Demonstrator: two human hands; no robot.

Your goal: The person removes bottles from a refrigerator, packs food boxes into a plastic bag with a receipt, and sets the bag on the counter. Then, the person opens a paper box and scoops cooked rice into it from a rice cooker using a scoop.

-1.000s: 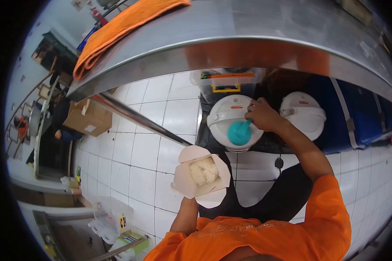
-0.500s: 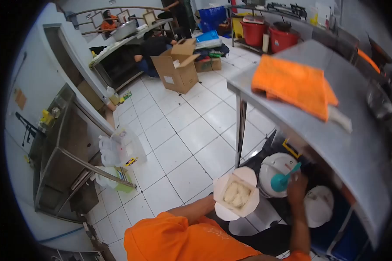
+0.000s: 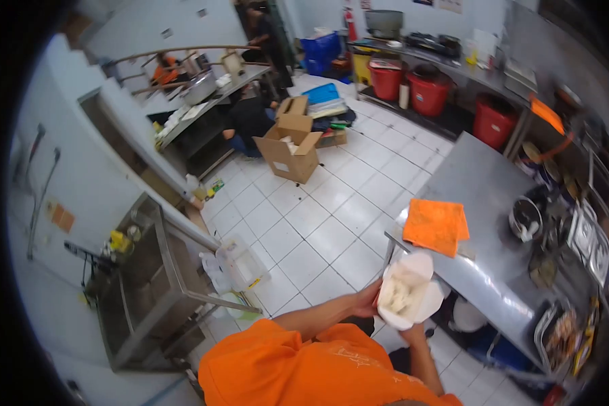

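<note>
A white paper takeout box (image 3: 430, 301), its flaps folded open, holds white lumps that look like rice (image 3: 399, 298). It is held up in front of my orange shirt, tilted a little. My left hand (image 3: 367, 300) grips its left side. Below, my right hand (image 3: 414, 333) is closed at the bottom edge of the box, with part of its fingers hidden behind it. An orange cloth (image 3: 433, 227) lies just beyond the box on the corner of the steel table (image 3: 484, 271). Under that table, partly covered, is a round white thing (image 3: 467, 317).
A steel sink unit (image 3: 139, 271) stands at left, with a clear plastic tub (image 3: 240, 262) on the floor nearby. Ahead are an open cardboard box (image 3: 291, 159) and a crouching person (image 3: 249, 125). Red bins (image 3: 430, 95) line the back, and a metal bowl (image 3: 525, 220) sits on the table.
My right hand has left the teal scoop at the white rice cooker and come to the box. The box has moved up and right, and my view has lifted toward the room.
</note>
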